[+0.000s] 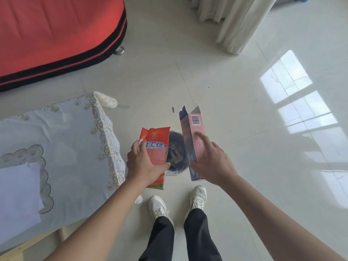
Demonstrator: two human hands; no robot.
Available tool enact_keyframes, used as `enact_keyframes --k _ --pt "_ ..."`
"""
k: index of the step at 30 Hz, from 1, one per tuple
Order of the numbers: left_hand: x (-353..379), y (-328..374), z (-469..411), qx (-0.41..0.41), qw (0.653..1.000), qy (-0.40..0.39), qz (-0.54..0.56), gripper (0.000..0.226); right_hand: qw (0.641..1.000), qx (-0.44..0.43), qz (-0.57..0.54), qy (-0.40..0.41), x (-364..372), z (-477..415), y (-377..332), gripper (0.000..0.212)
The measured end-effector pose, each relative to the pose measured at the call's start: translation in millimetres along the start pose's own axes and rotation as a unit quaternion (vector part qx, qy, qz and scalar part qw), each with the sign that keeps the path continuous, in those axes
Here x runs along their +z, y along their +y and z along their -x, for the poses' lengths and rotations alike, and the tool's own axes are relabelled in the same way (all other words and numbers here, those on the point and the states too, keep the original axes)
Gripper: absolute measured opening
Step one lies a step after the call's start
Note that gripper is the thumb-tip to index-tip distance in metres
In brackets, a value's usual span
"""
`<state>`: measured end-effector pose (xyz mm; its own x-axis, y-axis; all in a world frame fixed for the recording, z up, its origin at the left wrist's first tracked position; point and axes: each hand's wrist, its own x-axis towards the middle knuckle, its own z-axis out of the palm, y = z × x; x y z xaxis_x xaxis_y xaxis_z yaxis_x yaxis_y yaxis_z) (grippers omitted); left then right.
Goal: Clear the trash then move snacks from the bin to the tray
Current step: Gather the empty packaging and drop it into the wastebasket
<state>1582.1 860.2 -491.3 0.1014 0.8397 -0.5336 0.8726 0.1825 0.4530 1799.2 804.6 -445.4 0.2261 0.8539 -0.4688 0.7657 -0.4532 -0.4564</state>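
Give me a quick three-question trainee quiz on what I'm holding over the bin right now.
1. True or false: the left hand grips the red-orange plastic snack bag.
2. Which stands below, between the two hands? A) dark round trash bin B) wooden tray C) glass bottle
3. Fill the blank: the pink cardboard box with a barcode is held by the ___ hand.

Key: 1 true; 2 A; 3 right hand.

Glossy tile floor (235, 91); embroidered cloth tablecloth (66, 132).
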Motion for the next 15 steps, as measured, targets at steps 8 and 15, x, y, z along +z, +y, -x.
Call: enact_keyframes --k 8,15 --pt "83 -36 -36 -0.031 0.999 -0.018 -0.034 0.114 0.998 0.003 0.013 -0.067 64 -39 53 0.082" --pt "126 -40 -75 -0.069 0.996 -0.030 -0.044 0.114 0.993 -0.003 0.035 -0.113 87 -68 80 0.081"
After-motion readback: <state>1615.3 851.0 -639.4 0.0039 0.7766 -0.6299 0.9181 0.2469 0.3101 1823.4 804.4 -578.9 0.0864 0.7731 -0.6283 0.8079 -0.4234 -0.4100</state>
